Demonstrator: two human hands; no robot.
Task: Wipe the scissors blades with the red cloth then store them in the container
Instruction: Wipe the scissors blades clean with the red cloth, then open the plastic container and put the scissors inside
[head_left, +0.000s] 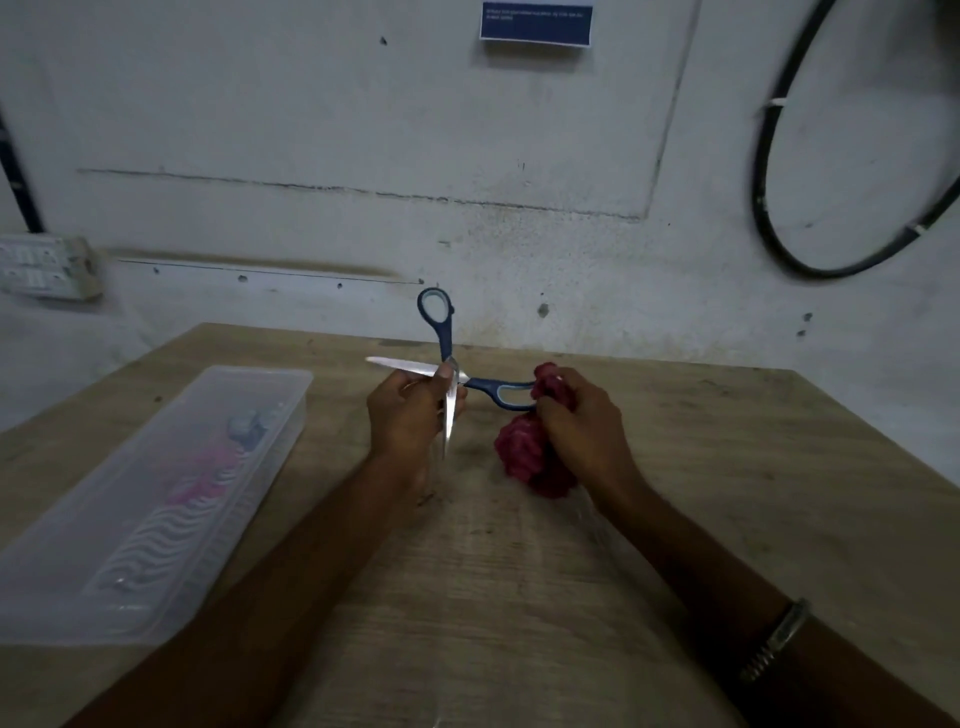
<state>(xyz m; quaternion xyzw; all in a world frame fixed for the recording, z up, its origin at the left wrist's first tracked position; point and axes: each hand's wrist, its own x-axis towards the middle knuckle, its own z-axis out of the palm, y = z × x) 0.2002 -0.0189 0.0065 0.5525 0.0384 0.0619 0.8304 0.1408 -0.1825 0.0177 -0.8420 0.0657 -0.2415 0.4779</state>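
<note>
— What have the hands got from where you sit?

— I see the left hand (410, 415) pinched around the scissors (451, 374) at the pivot, held above the wooden table (675, 467). The blades are spread wide: one points left, one points down toward me. The right hand (582, 426) is closed on the bunched red cloth (524, 457), touching the lower blue handle loop.

— And the container?

— The clear container (156, 493) lies open on the table, left of the left forearm, well apart from the scissors
</note>
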